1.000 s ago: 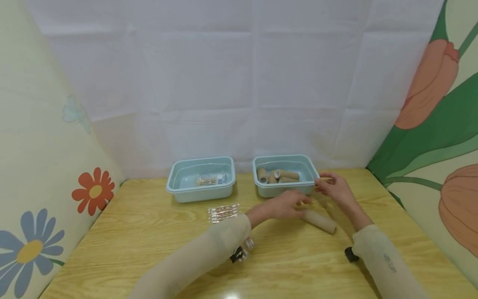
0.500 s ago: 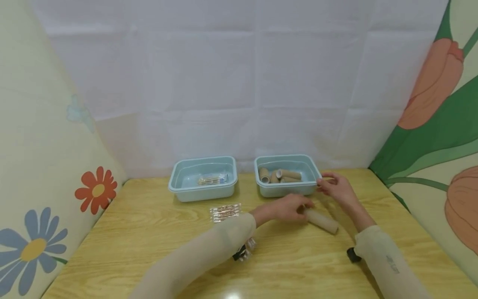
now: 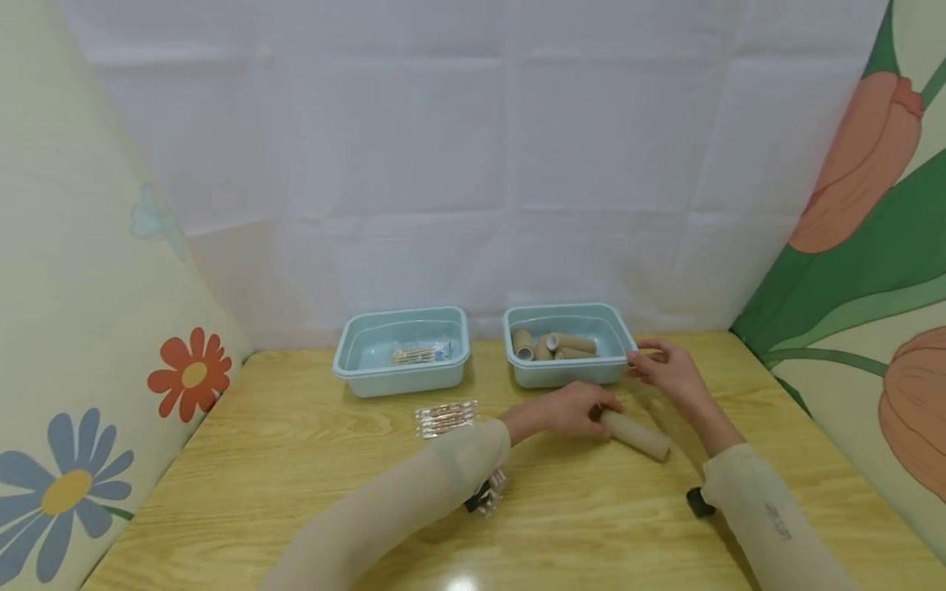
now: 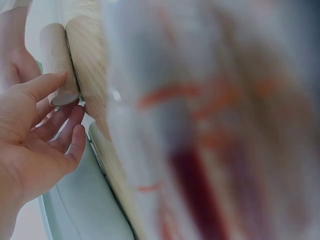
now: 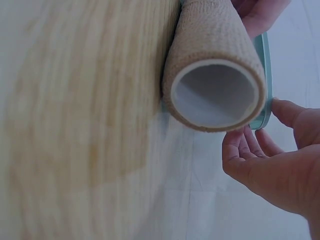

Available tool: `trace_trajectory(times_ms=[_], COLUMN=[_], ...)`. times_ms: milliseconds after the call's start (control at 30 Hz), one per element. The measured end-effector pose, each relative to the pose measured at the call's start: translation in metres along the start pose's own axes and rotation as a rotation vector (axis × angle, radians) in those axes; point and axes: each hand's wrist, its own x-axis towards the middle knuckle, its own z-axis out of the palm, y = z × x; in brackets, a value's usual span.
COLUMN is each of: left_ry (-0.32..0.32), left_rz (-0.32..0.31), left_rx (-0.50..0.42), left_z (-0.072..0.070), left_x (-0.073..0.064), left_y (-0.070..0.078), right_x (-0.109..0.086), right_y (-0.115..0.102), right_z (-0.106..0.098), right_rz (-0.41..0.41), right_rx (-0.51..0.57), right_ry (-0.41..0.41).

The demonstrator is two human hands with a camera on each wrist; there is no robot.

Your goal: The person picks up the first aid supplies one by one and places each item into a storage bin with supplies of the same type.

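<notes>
A beige ribbed tube (image 3: 637, 435), hollow and white inside, lies slanted on the table in front of the right light-blue bin (image 3: 569, 376). At its left end is my left hand (image 3: 572, 409); the left wrist view has the thumb (image 4: 52, 84) on the tube's top side and fingers curled around behind it. My right hand (image 3: 668, 373) pinches the bin's front right corner, its thumb (image 5: 287, 111) on the rim in the right wrist view. Inside that bin rest several similar beige tubes (image 3: 572, 343). The underside of the left hand's grip is hidden in the head view.
A second light-blue bin (image 3: 402, 383) at the left holds a clear packet of swabs (image 3: 421, 353). Transparent swab packs with reddish-brown sticks (image 3: 447, 417) lie before it; another pack (image 3: 497, 491) is partly under the left sleeve (image 3: 399, 484). A white cloth (image 3: 384, 164) hangs behind.
My left hand has shifted slightly right and its fingers have come in on the tube's end. The right hand stays at the bin's corner. The view has shifted a little.
</notes>
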Motion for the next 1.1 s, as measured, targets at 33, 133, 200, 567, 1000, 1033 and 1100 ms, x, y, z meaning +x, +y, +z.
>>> trace_trajectory(times_ms=[33,133,200,567,1000,1033,1100], left_ry=[-0.003,-0.007,-0.008,-0.017,-0.001,0.005,0.015], left_rz=[-0.004,-0.010,-0.011,-0.011,-0.030,-0.024,-0.015], left_rx=[-0.003,0.001,0.004,0.005,0.007,0.015,0.026], left_z=[0.000,-0.001,0.000,-0.001,-0.011,-0.012,-0.016], left_x=[0.000,0.000,0.000,0.001,-0.003,-0.003,-0.004], left_y=[0.000,0.000,-0.001,0.000,0.008,0.009,0.011], right_x=[0.000,0.001,0.001,0.001,0.001,0.001,0.002], right_y=[0.000,0.000,-0.001,0.003,-0.001,0.000,0.001], right_z=[0.000,0.000,0.001,-0.001,0.000,0.000,-0.001], right_rz=[-0.004,-0.011,-0.016,-0.006,-0.010,-0.011,-0.012], right_rx=[-0.002,0.001,0.002,0.005,0.017,0.015,0.018], right_ry=[-0.002,-0.002,-0.002,0.002,-0.002,-0.002,-0.005])
